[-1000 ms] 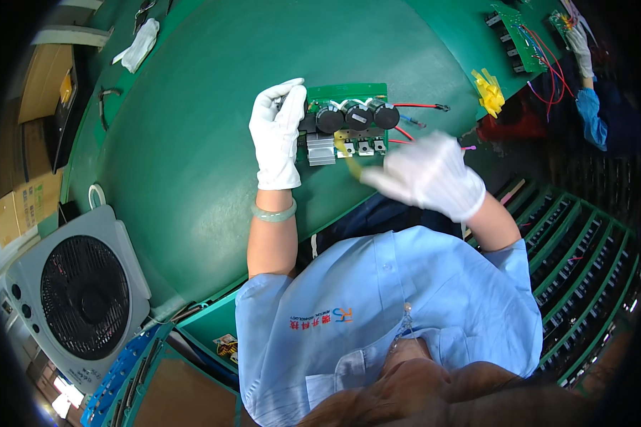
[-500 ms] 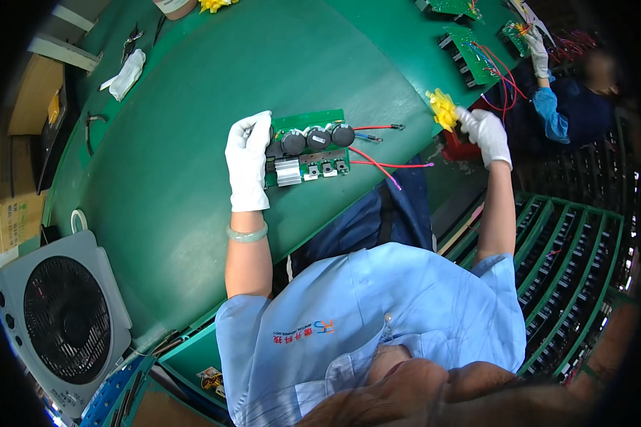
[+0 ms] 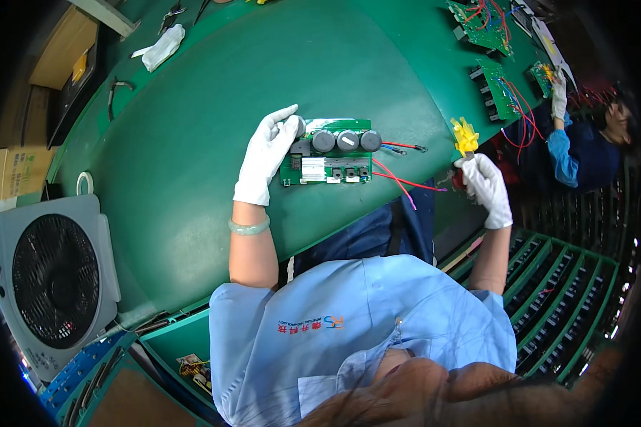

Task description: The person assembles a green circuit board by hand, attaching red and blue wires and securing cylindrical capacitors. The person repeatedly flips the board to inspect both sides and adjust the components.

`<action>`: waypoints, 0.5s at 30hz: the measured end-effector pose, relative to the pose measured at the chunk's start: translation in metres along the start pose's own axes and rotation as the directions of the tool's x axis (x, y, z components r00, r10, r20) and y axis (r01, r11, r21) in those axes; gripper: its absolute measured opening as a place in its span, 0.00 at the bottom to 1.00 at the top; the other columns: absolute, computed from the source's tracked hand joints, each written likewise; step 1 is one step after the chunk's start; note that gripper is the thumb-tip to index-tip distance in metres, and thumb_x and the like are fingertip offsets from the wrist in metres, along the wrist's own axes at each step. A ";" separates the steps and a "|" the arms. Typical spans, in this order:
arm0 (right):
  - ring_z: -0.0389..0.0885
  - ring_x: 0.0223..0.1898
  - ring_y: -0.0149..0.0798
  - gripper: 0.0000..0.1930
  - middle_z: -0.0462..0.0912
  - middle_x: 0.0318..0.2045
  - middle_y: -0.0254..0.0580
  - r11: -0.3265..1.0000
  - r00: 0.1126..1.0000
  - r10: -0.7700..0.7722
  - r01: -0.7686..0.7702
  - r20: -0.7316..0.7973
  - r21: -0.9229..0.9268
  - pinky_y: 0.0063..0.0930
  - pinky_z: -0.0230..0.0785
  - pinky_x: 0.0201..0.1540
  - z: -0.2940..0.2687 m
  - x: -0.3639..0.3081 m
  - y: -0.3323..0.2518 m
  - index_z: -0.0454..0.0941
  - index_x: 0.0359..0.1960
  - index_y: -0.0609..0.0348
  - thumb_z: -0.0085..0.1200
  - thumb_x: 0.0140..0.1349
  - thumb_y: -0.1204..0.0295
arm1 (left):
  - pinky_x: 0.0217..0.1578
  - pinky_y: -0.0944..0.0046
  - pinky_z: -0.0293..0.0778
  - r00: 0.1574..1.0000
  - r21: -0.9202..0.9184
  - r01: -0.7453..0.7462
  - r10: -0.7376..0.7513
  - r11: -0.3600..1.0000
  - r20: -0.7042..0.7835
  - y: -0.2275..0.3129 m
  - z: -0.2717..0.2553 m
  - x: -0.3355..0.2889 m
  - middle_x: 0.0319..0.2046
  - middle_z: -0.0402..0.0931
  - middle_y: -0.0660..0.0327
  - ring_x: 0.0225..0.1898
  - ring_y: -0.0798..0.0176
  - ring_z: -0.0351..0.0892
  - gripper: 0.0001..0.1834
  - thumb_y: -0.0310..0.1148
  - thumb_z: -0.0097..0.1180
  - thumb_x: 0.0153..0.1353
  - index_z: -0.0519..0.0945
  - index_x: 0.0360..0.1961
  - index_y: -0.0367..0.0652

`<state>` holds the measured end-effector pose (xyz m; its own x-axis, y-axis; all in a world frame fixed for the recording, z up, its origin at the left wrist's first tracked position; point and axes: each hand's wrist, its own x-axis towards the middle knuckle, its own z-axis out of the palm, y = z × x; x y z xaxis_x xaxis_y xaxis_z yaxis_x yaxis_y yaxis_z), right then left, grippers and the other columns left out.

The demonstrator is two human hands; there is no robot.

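Note:
Lying on the green table is a green circuit board [image 3: 327, 162] with a row of round black capacitors, a finned silver heat sink [image 3: 313, 169], and red wires [image 3: 406, 181] trailing off its right end. My left hand [image 3: 265, 158], in a white glove, is at the board's left end, with thumb and forefinger around the leftmost capacitor [image 3: 300, 127]. To the right, near the table edge, my gloved right hand [image 3: 488, 188] has its fingers closed at the lower end of a bunch of yellow strips [image 3: 465, 135]. The fingertips' exact hold is partly hidden.
More wired circuit boards [image 3: 497, 89] lie at the far right, where a co-worker's gloved hand [image 3: 559, 92] handles a small one. A grey fan [image 3: 57, 281] stands at the left. A spare white glove [image 3: 164, 47] lies far left. Green racks [image 3: 563, 302] are at the right.
The view has shifted. My right hand has come nearer to me, from beside the yellow strips to their lower end. My left forefinger has straightened; the board stays under that hand.

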<state>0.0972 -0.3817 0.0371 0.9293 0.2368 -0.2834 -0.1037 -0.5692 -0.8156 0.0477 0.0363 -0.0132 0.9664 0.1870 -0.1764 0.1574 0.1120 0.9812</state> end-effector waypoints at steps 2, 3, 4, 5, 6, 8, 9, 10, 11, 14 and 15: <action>0.70 0.17 0.21 0.13 0.77 0.21 0.30 0.989 0.999 -0.001 -0.005 0.035 0.149 0.16 0.61 0.19 0.031 0.001 -0.016 0.79 0.42 0.59 0.51 0.69 0.61 | 0.48 0.70 0.70 0.999 0.042 -0.035 0.034 0.998 0.015 -0.001 -0.007 -0.001 0.44 0.76 0.63 0.42 0.73 0.72 0.27 0.48 0.51 0.69 0.73 0.60 0.39; 0.71 0.15 0.22 0.13 0.79 0.22 0.32 0.972 0.999 -0.013 0.001 0.048 0.234 0.16 0.61 0.18 0.047 0.002 -0.024 0.79 0.42 0.59 0.51 0.69 0.62 | 0.46 0.71 0.71 0.998 0.062 -0.052 0.051 0.997 0.028 -0.002 -0.009 -0.001 0.44 0.76 0.63 0.41 0.73 0.72 0.27 0.49 0.50 0.69 0.73 0.61 0.40; 0.72 0.15 0.23 0.13 0.81 0.23 0.35 0.958 0.998 0.001 -0.018 0.057 0.286 0.16 0.61 0.17 0.061 0.002 -0.036 0.79 0.43 0.60 0.51 0.69 0.63 | 0.43 0.71 0.72 1.000 0.089 -0.009 0.007 0.996 0.025 -0.002 -0.014 -0.001 0.44 0.76 0.62 0.39 0.73 0.73 0.28 0.50 0.50 0.69 0.73 0.61 0.40; 0.71 0.15 0.22 0.12 0.80 0.22 0.35 0.949 0.997 0.025 -0.049 0.080 0.311 0.16 0.61 0.18 0.073 0.003 -0.041 0.79 0.43 0.60 0.52 0.69 0.64 | 0.39 0.71 0.73 0.999 0.115 0.034 -0.037 0.993 0.020 -0.002 -0.020 0.000 0.44 0.77 0.61 0.37 0.72 0.73 0.29 0.51 0.49 0.69 0.73 0.60 0.39; 0.71 0.16 0.22 0.12 0.80 0.22 0.34 0.950 0.994 0.020 -0.053 0.108 0.309 0.15 0.61 0.19 0.084 0.003 -0.051 0.79 0.43 0.60 0.52 0.68 0.64 | 0.36 0.71 0.74 0.997 0.137 0.078 -0.080 0.988 0.008 -0.002 -0.025 0.000 0.44 0.78 0.60 0.35 0.72 0.74 0.29 0.52 0.49 0.69 0.73 0.60 0.39; 0.72 0.19 0.21 0.11 0.79 0.22 0.33 0.968 0.994 -0.019 -0.009 0.112 0.252 0.15 0.62 0.22 0.100 0.004 -0.057 0.80 0.41 0.61 0.55 0.67 0.66 | 0.33 0.71 0.74 0.983 0.026 0.165 -0.162 0.986 -0.084 0.007 -0.025 0.000 0.42 0.78 0.57 0.34 0.72 0.75 0.32 0.53 0.50 0.68 0.72 0.60 0.37; 0.72 0.20 0.21 0.10 0.79 0.23 0.32 0.981 0.993 -0.061 0.041 0.099 0.191 0.15 0.63 0.24 0.110 0.007 -0.051 0.81 0.39 0.62 0.57 0.66 0.67 | 0.32 0.71 0.75 0.971 -0.032 0.201 -0.203 0.979 -0.129 0.010 -0.026 0.000 0.41 0.79 0.56 0.33 0.71 0.75 0.33 0.54 0.50 0.67 0.72 0.60 0.36; 0.73 0.24 0.22 0.08 0.82 0.26 0.33 0.963 0.979 -0.205 0.198 0.021 0.182 0.18 0.66 0.28 0.123 0.011 -0.042 0.81 0.37 0.64 0.61 0.61 0.71 | 0.30 0.71 0.74 0.965 -0.040 0.230 -0.233 0.972 -0.122 0.004 -0.030 0.003 0.38 0.79 0.60 0.28 0.72 0.74 0.34 0.57 0.50 0.66 0.75 0.57 0.36; 0.74 0.26 0.24 0.10 0.83 0.29 0.36 0.927 0.931 -0.365 0.364 -0.005 0.094 0.23 0.69 0.30 0.128 0.012 -0.036 0.81 0.37 0.65 0.65 0.56 0.74 | 0.30 0.71 0.74 0.968 0.025 0.237 -0.234 0.971 -0.087 0.001 -0.031 0.005 0.38 0.79 0.61 0.28 0.72 0.74 0.33 0.57 0.51 0.66 0.75 0.56 0.36; 0.75 0.23 0.35 0.11 0.81 0.26 0.42 0.874 0.876 -0.482 0.480 -0.020 -0.071 0.27 0.70 0.29 0.138 0.006 -0.034 0.79 0.32 0.63 0.69 0.50 0.75 | 0.34 0.72 0.74 0.978 0.095 0.209 -0.207 0.973 -0.035 -0.007 -0.025 0.002 0.35 0.79 0.63 0.30 0.73 0.74 0.26 0.52 0.52 0.67 0.78 0.46 0.35; 0.74 0.22 0.36 0.11 0.80 0.25 0.42 0.866 0.870 -0.493 0.491 0.004 -0.096 0.27 0.69 0.29 0.139 0.003 -0.034 0.79 0.31 0.63 0.69 0.49 0.75 | 0.35 0.73 0.73 0.991 0.076 0.117 -0.111 0.990 -0.081 -0.009 -0.018 0.002 0.35 0.79 0.64 0.31 0.74 0.74 0.24 0.50 0.52 0.68 0.79 0.45 0.36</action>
<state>0.0543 -0.2517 -0.0062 0.8583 0.4897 0.1533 0.4004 -0.4522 -0.7970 0.0448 0.0528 -0.0237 0.9233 0.2517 -0.2901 0.2847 0.0586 0.9568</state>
